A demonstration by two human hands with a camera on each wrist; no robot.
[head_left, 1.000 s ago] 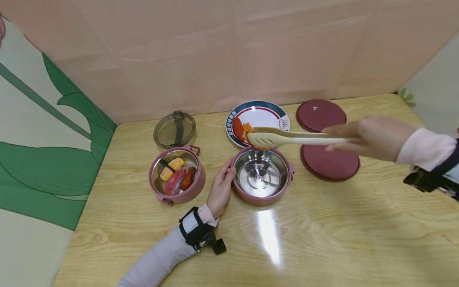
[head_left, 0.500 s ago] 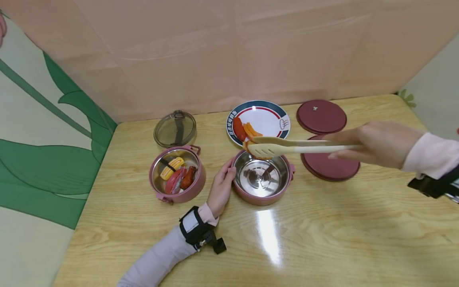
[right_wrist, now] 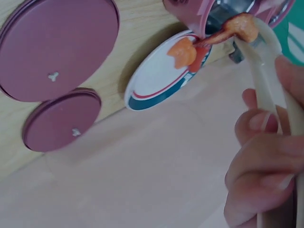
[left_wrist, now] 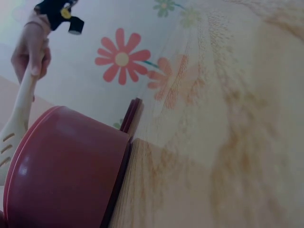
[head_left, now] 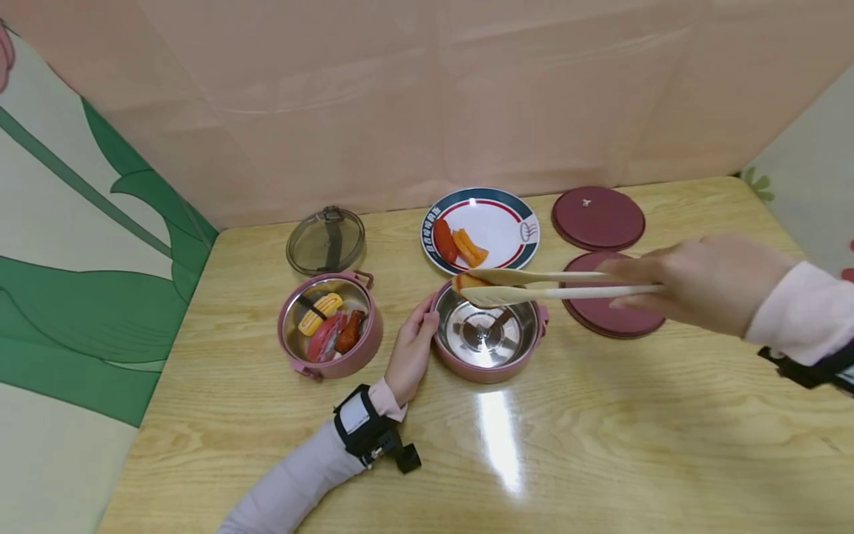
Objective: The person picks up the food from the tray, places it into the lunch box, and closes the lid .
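My right hand (head_left: 707,285) grips a pair of cream slotted tongs (head_left: 580,293). Between the tong tips is an orange-brown piece of toy food (right_wrist: 244,27) with a dark red edge, held over the back-left rim of a pink steel-lined lunch box (head_left: 487,375). The inside of that box shows bare shiny metal. At its left side, my left hand (head_left: 408,356) holds the rim, thumb at the edge. In the left wrist view the box's outer wall (left_wrist: 66,166) fills the lower left, and most of that hand is out of frame.
Behind the box stands a plate (head_left: 503,222) bearing a red sausage (head_left: 444,239) and orange strips (head_left: 471,249). A second pink box (head_left: 363,356) at left contains toy food, including a drumstick (head_left: 350,332). A see-through lid (head_left: 310,248) and two maroon lids (head_left: 598,216) lie around.
The tongs have come from the plate toward me with the food piece, now over the lunch box's rim. Orange strips stay on the plate. My left hand has not moved.
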